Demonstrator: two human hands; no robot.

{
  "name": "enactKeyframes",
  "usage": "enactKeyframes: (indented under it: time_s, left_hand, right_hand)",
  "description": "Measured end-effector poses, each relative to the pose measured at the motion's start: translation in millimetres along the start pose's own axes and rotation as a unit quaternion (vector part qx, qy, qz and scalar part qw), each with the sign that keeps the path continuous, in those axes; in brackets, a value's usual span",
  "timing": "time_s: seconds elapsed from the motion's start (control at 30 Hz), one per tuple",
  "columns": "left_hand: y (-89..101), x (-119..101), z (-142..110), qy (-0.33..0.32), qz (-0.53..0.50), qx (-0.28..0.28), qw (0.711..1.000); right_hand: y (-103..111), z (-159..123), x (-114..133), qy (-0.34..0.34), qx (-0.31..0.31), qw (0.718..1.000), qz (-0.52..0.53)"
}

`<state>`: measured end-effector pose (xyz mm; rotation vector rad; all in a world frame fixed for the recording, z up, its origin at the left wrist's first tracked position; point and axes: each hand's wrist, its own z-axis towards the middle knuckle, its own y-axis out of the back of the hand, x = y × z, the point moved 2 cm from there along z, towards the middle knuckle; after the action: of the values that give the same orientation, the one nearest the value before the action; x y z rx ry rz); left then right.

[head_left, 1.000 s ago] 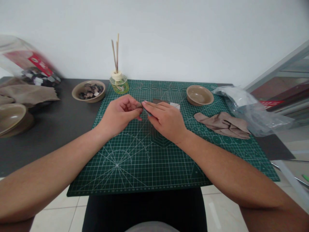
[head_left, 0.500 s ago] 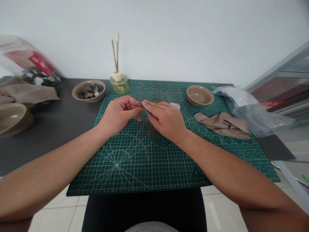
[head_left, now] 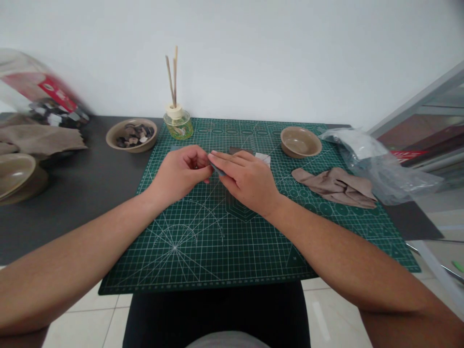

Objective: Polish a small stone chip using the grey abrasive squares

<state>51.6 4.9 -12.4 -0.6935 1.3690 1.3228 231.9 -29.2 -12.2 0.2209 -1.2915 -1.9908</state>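
Nearest, low in the frame, I saw the green cutting mat [head_left: 203, 263] with a printed scale too small to read. At centre, the right hand [head_left: 252, 181] pressed a thin blue-grey strip [head_left: 218, 170] between straight fingers and thumb. The left hand's [head_left: 179, 171] thumb met its curled fingers at the strip's tip; I could not make out what, if anything, it pinched. I judged the step in hand to be close fingertip work with that strip, and the next move to call for a steady left hand and light right-hand pressure. Farther off, upper left, the diffuser bottle's [head_left: 178, 126] green label and the red packaging [head_left: 60, 94] gave me no legible brand.
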Motion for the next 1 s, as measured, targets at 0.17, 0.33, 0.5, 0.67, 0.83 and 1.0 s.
enactKeyframes:
  time_s: [0.17,0.33,0.5,0.67,0.83,1.0]
  left_hand:
    - [-0.6,5.0,1.4,0.030,-0.046,-0.001,0.998]
    - [-2.3,9.3,3.2,0.051,-0.118,-0.011,0.992]
    - [-3.0,8.9,3.2,0.065,-0.134,0.015,0.989]
    - [-4.1,7.1,2.9,0.098,-0.119,0.035,0.987]
    - [-6.1,6.3,1.2,0.106,-0.126,0.037,0.986]
    - [-6.4,6.7,0.2,0.103,-0.127,0.036,0.986]
  right_hand:
    - [-0.5,-0.3,-0.1,-0.002,-0.009,1.000,-0.006]
    - [1.4,0.1,-2.7,-0.020,-0.017,1.000,-0.013]
    - [-0.1,0.9,-3.0,-0.024,-0.022,0.999,-0.013]
    - [-2.8,1.6,-4.3,-0.023,-0.005,0.999,-0.036]
    - [0.0,2.5,-4.8,-0.022,0.024,0.997,-0.073]
    - [2.4,2.4,-2.6,-0.022,0.022,0.995,-0.099]
